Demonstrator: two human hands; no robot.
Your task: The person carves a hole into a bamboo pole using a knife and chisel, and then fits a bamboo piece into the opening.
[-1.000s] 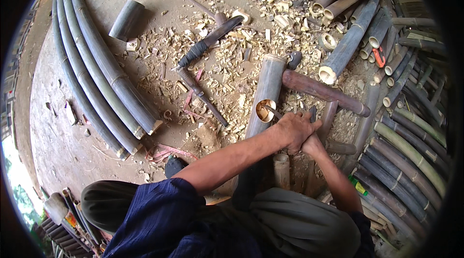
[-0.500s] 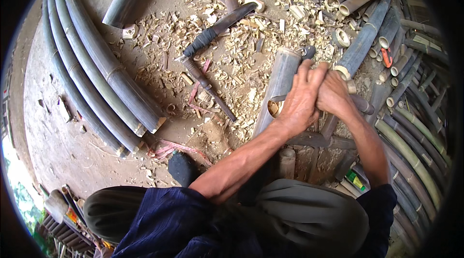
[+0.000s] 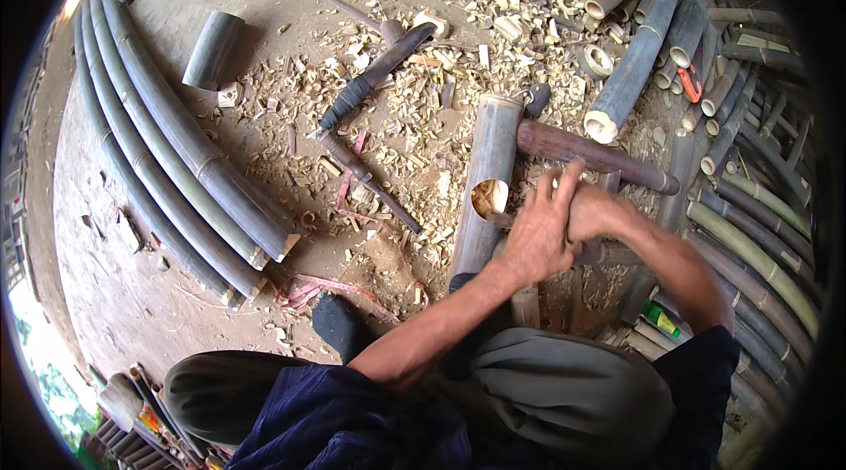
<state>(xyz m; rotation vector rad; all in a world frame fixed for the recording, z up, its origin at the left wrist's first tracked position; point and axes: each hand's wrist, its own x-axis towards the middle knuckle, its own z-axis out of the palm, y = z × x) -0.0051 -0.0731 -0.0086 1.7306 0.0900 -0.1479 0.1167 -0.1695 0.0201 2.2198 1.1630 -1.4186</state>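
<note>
Beside the bamboo tube [image 3: 493, 140], left hand [image 3: 539, 239] and right hand [image 3: 599, 213] overlap, any grip hidden; overhard pushing could make them slip.

No lettering or numbers you can read. Green-and-yellow object [image 3: 661, 320] at your right: any print too small to make out.

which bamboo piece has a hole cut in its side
The grey bamboo segment just left of the left hand; its upper side has an oval opening, while the long poles at far left show none.
</note>
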